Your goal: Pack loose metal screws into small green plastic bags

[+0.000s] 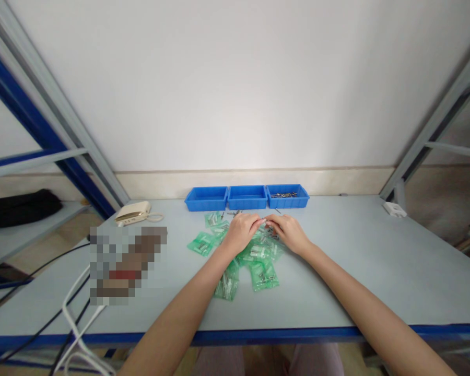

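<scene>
My left hand (242, 231) and my right hand (292, 233) meet above a pile of green plastic bags (255, 253), with their fingertips almost touching. Both are closed in a pinch, and what lies between the fingers is too small to make out. Slim metal pieces show through the bags, like short screws or pins. Under and beside my right hand are loose metal pieces (273, 233). More small metal pieces (234, 213) lie just beyond my left hand. One bag (265, 275) is nearer the table's front edge, and another (202, 243) sits left of my left hand.
Three blue bins stand in a row at the back: a left one (206, 204), a middle one (247, 202), and a right one (288, 202) holding metal pieces. At left are a cream box (133, 213), a blurred-out patch and cables (75, 318). A white adapter (394, 210) is far right.
</scene>
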Tool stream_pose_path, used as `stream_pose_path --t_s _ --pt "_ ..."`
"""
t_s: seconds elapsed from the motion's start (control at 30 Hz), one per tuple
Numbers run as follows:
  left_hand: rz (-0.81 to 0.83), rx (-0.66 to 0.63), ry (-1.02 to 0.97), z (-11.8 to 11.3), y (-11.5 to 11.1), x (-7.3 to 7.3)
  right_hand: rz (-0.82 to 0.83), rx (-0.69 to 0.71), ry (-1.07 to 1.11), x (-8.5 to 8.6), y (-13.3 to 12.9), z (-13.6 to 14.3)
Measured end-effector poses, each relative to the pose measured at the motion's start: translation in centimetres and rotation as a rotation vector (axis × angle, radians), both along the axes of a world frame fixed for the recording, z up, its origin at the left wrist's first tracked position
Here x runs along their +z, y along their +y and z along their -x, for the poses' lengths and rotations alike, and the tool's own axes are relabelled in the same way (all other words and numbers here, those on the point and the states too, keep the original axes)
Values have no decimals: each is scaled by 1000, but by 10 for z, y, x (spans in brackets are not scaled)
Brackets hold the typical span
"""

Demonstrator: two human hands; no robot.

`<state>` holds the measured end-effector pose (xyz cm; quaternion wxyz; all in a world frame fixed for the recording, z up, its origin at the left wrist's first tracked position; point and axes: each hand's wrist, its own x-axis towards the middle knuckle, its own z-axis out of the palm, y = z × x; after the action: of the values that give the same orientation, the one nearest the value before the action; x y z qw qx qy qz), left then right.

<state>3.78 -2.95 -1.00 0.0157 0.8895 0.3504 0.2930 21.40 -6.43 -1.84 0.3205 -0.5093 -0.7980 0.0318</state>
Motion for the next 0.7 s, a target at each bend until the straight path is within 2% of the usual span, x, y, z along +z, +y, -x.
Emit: stream_pose_path --t_s 0.2,0.3,0.4,0.53,0.63,0.7 --pt "31 10 -36 1 2 0 -34 -25 29 2 -5 3" --pt "52 120 -77 8 12 -2 -49 -92 11 8 2 -2" --pt "73 239 -53 21 26 -6 -71 -226 3 19 25 -20" --pt "118 254 77 33 36 -11 -186 -468 -93 34 56 -49" --pt "133 259 151 36 35 -12 -313 -598 -131 28 59 -57" --pt "125 268 199 36 33 -10 -346 -601 -116 17 51 -54"
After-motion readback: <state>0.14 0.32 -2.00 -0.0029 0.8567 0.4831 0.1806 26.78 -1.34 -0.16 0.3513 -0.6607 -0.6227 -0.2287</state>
